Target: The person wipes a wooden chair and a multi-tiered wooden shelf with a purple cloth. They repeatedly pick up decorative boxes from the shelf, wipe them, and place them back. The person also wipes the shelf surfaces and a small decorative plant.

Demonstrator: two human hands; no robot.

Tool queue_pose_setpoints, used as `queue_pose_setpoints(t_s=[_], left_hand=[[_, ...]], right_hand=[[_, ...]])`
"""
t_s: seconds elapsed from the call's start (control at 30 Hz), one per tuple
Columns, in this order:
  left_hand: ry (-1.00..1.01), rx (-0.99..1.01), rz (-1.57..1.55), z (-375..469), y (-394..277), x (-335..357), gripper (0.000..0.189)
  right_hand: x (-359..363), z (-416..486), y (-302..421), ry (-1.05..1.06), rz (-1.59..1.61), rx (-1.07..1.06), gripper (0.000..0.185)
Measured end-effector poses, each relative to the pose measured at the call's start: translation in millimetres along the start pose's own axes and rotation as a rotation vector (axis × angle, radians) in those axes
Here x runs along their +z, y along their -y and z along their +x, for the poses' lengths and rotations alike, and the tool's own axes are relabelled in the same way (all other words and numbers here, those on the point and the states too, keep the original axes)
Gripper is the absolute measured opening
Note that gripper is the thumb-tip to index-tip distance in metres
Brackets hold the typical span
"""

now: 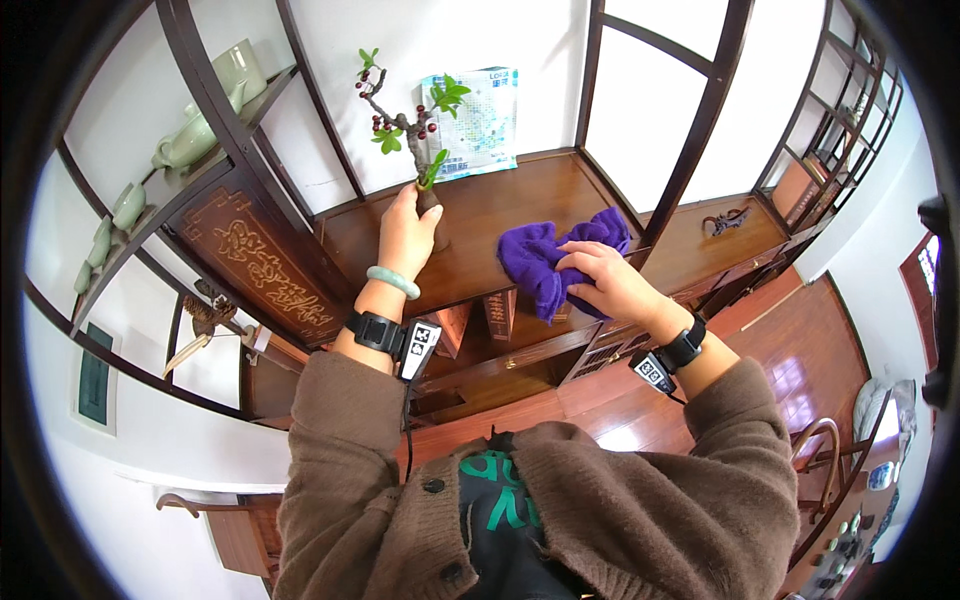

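Observation:
My left hand [407,230] grips the narrow neck of a small brown vase [427,199] on a wooden shelf. From the vase rises an ornamental branch [413,142] with green leaves and dark red berries. The vase's lower part is mostly hidden behind my fingers. Over to the right, my right hand [609,279] clutches a crumpled purple cloth [536,255] at the shelf's front edge. The shelf board [487,217] is dark, glossy wood.
A printed blue-and-white packet [480,124] leans against the back wall. On the left shelf stand a celadon teapot [199,135] and several cups. A dark carved ornament [726,220] lies on the right shelf. Boxed books [500,315] stand below. A dark wooden upright [697,120] divides the shelves.

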State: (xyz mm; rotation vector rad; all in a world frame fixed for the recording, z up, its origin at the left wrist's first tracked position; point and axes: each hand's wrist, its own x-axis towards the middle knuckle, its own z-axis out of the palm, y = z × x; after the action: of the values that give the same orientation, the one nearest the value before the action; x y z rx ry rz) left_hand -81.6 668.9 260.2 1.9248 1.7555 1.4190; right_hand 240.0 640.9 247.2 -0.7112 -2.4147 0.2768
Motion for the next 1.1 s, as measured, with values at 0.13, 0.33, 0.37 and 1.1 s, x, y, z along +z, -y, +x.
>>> queue_pose_setpoints(t_s=[0.13, 0.33, 0.37, 1.1], left_hand=[[-0.041, 0.041, 0.008, -1.2, -0.2, 0.1, 0.034], [-0.018, -0.032, 0.124, -5.7, 0.9, -1.0, 0.033], [-0.010, -0.059, 0.130, -7.1, -0.3, -1.9, 0.036], [-0.467, 0.425, -0.194, -166.0, -20.9, -146.5, 0.021]], right_hand=[[-0.2, 7.1, -26.4, -0.083, -0.139, 0.181, 0.029], [9.5, 25.1, -73.2, -0.167, -0.196, 0.262, 0.030], [13.2, 25.7, -71.6, -0.158, -0.219, 0.283, 0.030], [66.1, 182.5, 206.6, -0.968, 1.042, -0.239, 0.044]])
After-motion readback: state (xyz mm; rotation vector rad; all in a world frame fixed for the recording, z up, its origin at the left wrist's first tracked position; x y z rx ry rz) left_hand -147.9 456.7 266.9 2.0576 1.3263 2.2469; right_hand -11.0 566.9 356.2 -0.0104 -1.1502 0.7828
